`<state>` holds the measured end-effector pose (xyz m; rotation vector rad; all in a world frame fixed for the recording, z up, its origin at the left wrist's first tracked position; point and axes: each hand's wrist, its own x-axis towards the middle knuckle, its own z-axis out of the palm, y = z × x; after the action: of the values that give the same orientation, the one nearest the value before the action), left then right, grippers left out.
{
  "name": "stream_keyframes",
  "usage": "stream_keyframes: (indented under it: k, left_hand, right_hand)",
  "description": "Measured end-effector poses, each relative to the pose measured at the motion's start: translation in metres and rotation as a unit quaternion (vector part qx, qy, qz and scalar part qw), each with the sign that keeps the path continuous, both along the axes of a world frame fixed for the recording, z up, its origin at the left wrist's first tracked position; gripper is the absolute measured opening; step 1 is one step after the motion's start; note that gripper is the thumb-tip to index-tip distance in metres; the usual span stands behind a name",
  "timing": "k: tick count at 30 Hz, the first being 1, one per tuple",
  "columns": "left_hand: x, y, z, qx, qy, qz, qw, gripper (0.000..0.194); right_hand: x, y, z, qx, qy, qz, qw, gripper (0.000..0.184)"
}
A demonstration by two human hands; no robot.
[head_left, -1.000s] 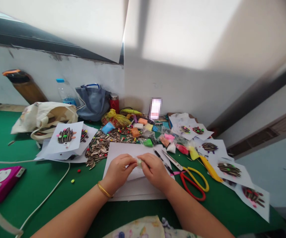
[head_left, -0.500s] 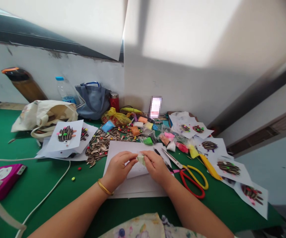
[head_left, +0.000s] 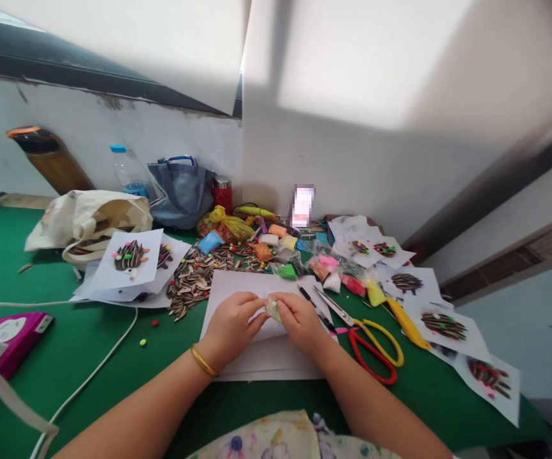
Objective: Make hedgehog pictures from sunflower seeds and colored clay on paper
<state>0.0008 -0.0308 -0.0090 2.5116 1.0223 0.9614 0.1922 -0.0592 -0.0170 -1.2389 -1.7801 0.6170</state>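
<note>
Between both hands is a small clear plastic packet (head_left: 273,308) with something pale green inside, likely modelling clay. My left hand (head_left: 238,322) pinches its left edge between thumb and fingers. On the other side my right hand (head_left: 299,319) grips it, fingers curled round. Both hands are over white paper sheets (head_left: 276,366) on the table; faint drawn lines show on the top sheet. Just right of my right hand lie a black pen (head_left: 321,312) and scissors (head_left: 352,322) with one red and one yellow handle loop.
A heap of sunflower seeds (head_left: 192,280) lies behind, left of several bagged clay pieces (head_left: 326,264). Seed-decorated paper pictures (head_left: 443,325) line the right side; others (head_left: 130,261) lie left. A yellow cutter (head_left: 407,325), white cable (head_left: 94,373) and magenta box (head_left: 18,341) are on the green table.
The packet has turned slightly between my fingers and stays in both hands. The whole view has shifted a little; the other things lie as before.
</note>
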Motion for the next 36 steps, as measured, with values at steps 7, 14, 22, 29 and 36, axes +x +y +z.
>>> stream_keyframes:
  k: [7, 14, 22, 29, 36]
  left_hand:
    - [-0.001, 0.006, 0.003, -0.114, -0.085, 0.002, 0.99, 0.017]
    - [0.001, 0.008, 0.003, -0.191, -0.143, 0.025, 0.971, 0.021]
    - [-0.001, 0.011, 0.002, -0.243, -0.173, 0.015, 0.954, 0.029]
    - [0.0, 0.012, -0.007, -0.238, -0.197, -0.024, 0.951, 0.017]
    - [0.002, 0.01, -0.007, -0.202, -0.188, -0.057, 0.959, 0.018]
  right_hand:
    - [0.0, 0.004, -0.003, -0.208, 0.224, 0.011, 0.952, 0.038]
    - [0.0, 0.006, 0.005, -0.26, 0.291, 0.025, 0.92, 0.044]
    - [0.004, 0.004, 0.001, -0.069, 0.066, 0.032, 0.995, 0.031]
    - [0.004, 0.006, -0.002, 0.019, -0.002, 0.042, 0.999, 0.032]
    - [0.001, 0.006, 0.0, 0.021, -0.043, 0.059, 0.997, 0.014]
